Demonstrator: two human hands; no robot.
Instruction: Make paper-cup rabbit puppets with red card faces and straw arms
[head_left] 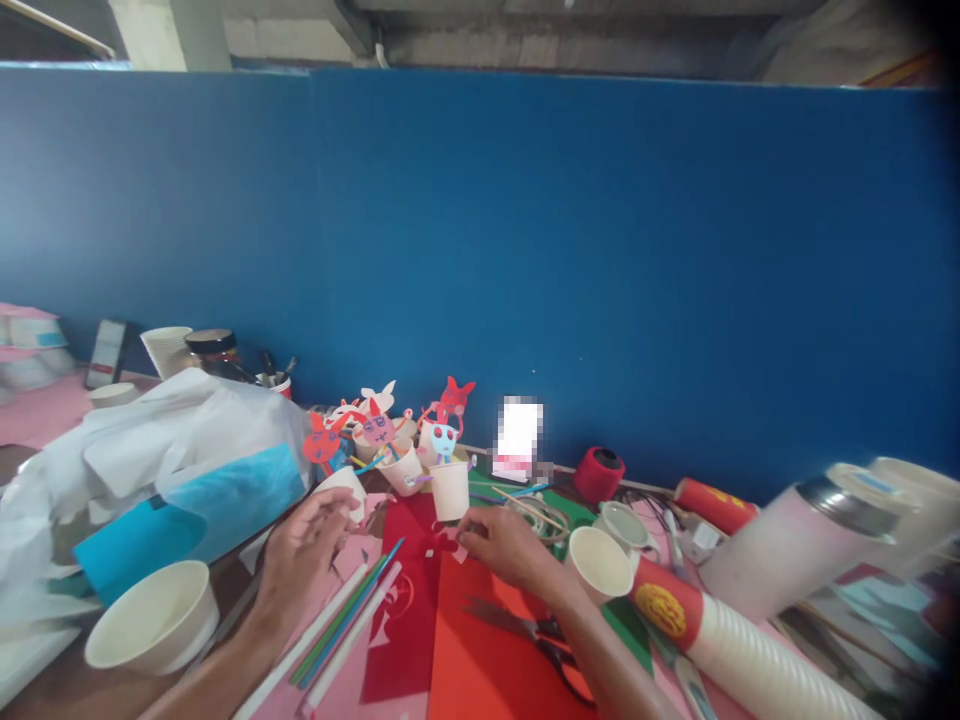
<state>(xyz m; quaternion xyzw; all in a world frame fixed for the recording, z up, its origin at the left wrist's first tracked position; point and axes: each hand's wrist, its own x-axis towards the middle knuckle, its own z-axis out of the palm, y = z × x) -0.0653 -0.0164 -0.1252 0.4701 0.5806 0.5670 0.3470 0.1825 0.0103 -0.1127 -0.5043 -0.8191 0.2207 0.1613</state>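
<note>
My left hand [311,535] hovers beside a white paper cup [343,488], its fingers loosely curled and apart with nothing visible in them. My right hand [501,545] has its fingertips drawn together above the red paper [405,600], close to small pink paper scraps [450,543]; what they pinch is too small to make out. Just behind it stands a paper cup [450,492] bearing a light-blue paper face [444,441]. More cup figures with a pink face [379,428] and a red face [324,440] stand to the left. Scissors [525,630] lie under my right forearm.
Rolled colored sticks [337,620] lie between my arms. Left are a paper bowl [154,617] and blue paper [195,530] under plastic. On the right are a cup [600,562], a thread spool [599,474], stacked cups [765,650] and a flask [795,545]. A phone [517,438] leans behind.
</note>
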